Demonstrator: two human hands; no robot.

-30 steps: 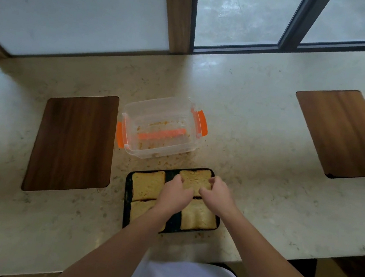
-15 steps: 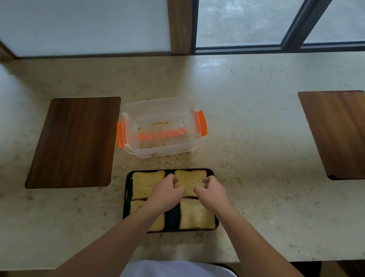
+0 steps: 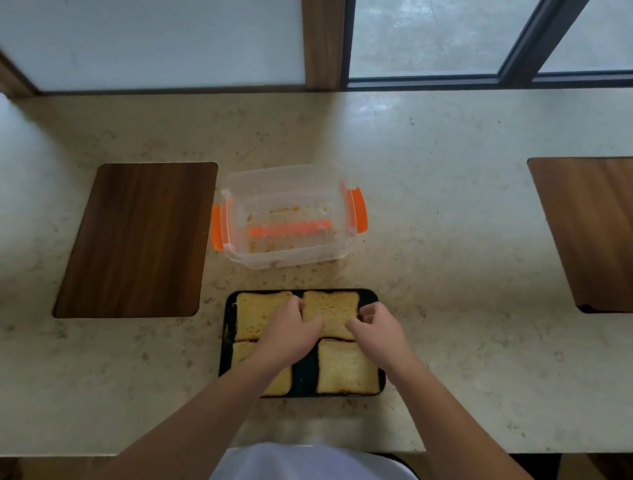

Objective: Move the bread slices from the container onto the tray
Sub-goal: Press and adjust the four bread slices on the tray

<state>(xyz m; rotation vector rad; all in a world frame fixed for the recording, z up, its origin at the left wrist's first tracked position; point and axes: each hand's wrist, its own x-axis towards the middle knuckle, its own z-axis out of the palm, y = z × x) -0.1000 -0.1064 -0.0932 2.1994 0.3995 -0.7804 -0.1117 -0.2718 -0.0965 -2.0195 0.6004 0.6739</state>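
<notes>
Both the left hand [image 3: 288, 334] and right hand [image 3: 377, 329] pinch the far right bread slice [image 3: 330, 312] on the black tray [image 3: 229, 333].

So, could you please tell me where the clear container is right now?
In the head view, the clear container sits on the counter just beyond the black tray, right of the left wooden board.

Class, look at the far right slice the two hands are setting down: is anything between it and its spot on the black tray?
Nothing visible. Both the left hand and right hand are at the far right slice, which already lies on the tray, apart from the clear container.
</notes>
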